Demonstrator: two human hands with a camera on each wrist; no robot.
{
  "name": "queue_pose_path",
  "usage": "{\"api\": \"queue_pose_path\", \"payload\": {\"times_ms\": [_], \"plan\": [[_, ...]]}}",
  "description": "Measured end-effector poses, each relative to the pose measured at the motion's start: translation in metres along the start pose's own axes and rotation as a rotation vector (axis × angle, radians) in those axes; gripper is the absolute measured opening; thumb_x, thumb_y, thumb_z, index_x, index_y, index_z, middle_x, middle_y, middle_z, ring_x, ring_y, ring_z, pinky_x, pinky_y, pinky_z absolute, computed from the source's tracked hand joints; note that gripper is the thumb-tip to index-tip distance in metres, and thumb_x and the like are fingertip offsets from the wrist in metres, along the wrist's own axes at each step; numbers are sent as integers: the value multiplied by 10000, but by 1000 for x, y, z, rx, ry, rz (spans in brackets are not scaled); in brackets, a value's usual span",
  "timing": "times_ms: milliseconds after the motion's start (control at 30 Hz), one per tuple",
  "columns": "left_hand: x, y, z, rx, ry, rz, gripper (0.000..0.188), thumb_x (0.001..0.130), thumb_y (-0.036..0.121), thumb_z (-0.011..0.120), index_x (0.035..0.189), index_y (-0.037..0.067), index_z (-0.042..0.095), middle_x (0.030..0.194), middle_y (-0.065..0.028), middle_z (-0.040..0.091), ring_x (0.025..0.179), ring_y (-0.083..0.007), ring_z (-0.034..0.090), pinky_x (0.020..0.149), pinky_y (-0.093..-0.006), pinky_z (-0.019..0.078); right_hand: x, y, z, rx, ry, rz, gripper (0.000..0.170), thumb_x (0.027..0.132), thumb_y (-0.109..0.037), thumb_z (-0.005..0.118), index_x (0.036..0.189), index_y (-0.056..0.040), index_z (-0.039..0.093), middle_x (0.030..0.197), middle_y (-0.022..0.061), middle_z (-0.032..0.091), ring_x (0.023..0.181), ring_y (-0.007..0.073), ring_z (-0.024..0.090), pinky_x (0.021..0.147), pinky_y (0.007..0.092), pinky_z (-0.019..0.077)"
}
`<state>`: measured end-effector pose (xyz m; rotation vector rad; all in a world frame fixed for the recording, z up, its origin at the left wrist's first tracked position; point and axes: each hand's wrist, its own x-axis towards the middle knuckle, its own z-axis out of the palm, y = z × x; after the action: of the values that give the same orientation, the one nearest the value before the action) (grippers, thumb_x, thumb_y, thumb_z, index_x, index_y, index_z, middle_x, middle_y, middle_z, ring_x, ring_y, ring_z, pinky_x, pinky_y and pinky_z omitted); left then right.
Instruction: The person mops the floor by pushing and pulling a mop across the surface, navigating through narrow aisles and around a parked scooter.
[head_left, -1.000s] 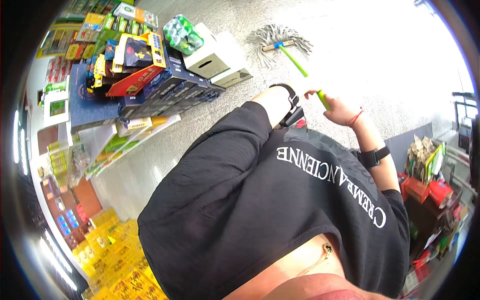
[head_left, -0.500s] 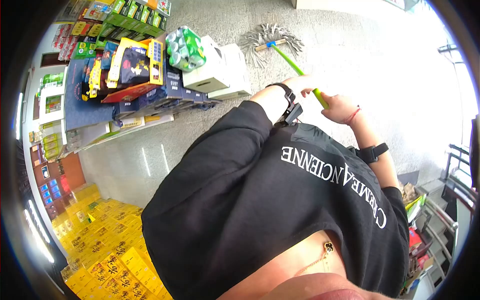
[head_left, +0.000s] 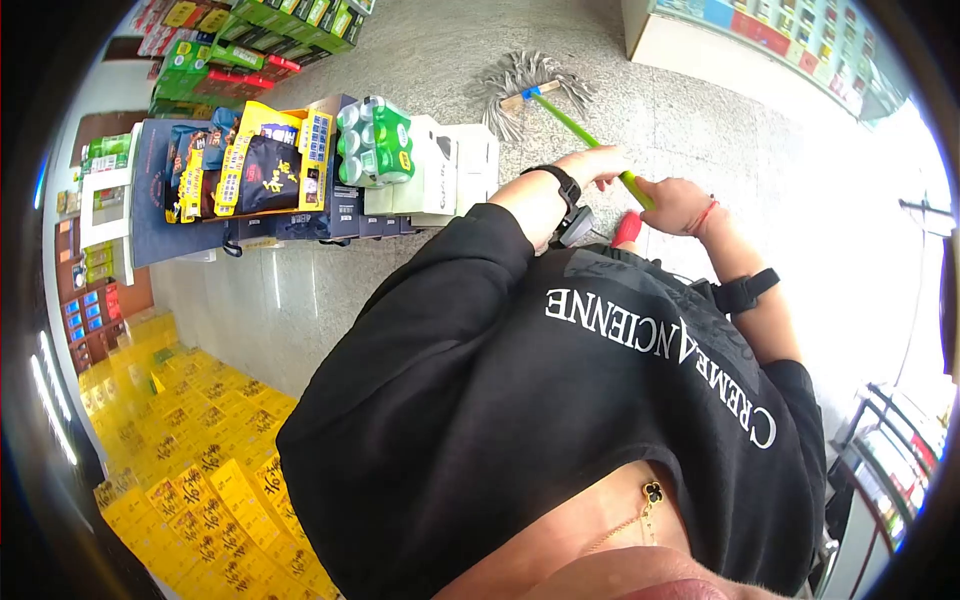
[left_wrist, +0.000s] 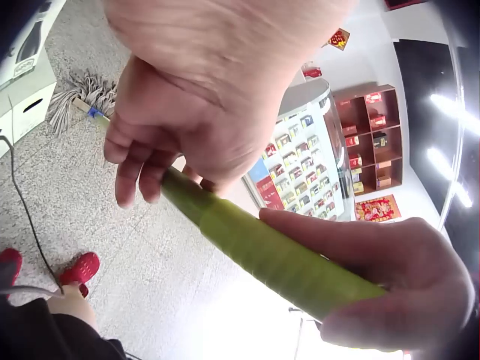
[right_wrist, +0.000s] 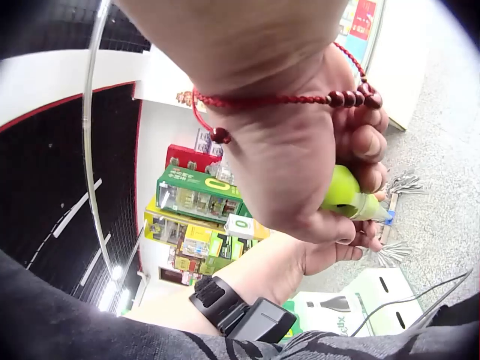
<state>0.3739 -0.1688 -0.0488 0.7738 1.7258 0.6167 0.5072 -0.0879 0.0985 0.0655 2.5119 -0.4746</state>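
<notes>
A string mop [head_left: 525, 68] lies spread on the speckled floor at the upper middle of the head view, its green handle [head_left: 565, 119] slanting down toward the body. My left hand [head_left: 597, 163] curls its fingers round the handle below the right hand, nearer the mop head. At the handle's upper end my right hand [head_left: 676, 205] grips the ribbed green part; the left wrist view shows this right hand [left_wrist: 405, 277] with thumb and fingers round it. In the right wrist view the right hand [right_wrist: 289, 165], with a red bracelet, covers part of the handle [right_wrist: 345, 191].
Stacked goods boxes, a green-wrapped bottle pack [head_left: 375, 142] and white cartons [head_left: 432, 170] stand at the left. Yellow packages [head_left: 210, 450] cover the lower left. A glass display counter [head_left: 770, 45] is at the upper right. A red shoe [head_left: 627, 228] shows beneath the hands.
The head view has turned, bringing the display counter into sight at the upper right. The mop head appears slightly farther left; both hands keep their hold on the handle.
</notes>
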Motion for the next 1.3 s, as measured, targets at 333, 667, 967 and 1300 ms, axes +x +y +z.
{"api": "queue_pose_path", "payload": {"times_ms": [333, 667, 967, 1300], "plan": [[119, 16, -106, -193, 160, -42, 278, 781, 266, 432, 800, 18, 555, 592, -66, 494, 451, -155, 486, 376, -280, 417, 115, 109, -113, -150, -90, -253, 483, 697, -260, 498, 1140, -83, 431, 743, 202, 586, 740, 351, 571, 681, 421, 437], [143, 14, -207, -437, 473, -125, 301, 827, 269, 395, 837, -2, 525, 555, -106, 494, 427, -212, 506, 381, -330, 440, 240, 128, -211, -331, -174, -508, 396, 690, -225, 475, 1046, -52, 462, 739, 191, 589, 744, 341, 577, 676, 422, 449], [143, -48, -326, -523, 576, -195, 286, 820, 250, 422, 817, -13, 536, 598, -111, 515, 419, -194, 505, 362, -307, 428, 371, 81, -264, -458, -235, -616, 384, 683, -232, 470, 1018, -43, 465, 746, 186, 589, 730, 346, 575, 672, 424, 446], [106, -116, -491, -551, 618, -201, 315, 814, 249, 405, 814, -27, 557, 607, -145, 556, 446, -214, 544, 424, -334, 458, 511, -22, -353, -435, -305, -646, 365, 694, -248, 469, 991, -38, 494, 818, 193, 591, 798, 335, 574, 712, 409, 442]]}}
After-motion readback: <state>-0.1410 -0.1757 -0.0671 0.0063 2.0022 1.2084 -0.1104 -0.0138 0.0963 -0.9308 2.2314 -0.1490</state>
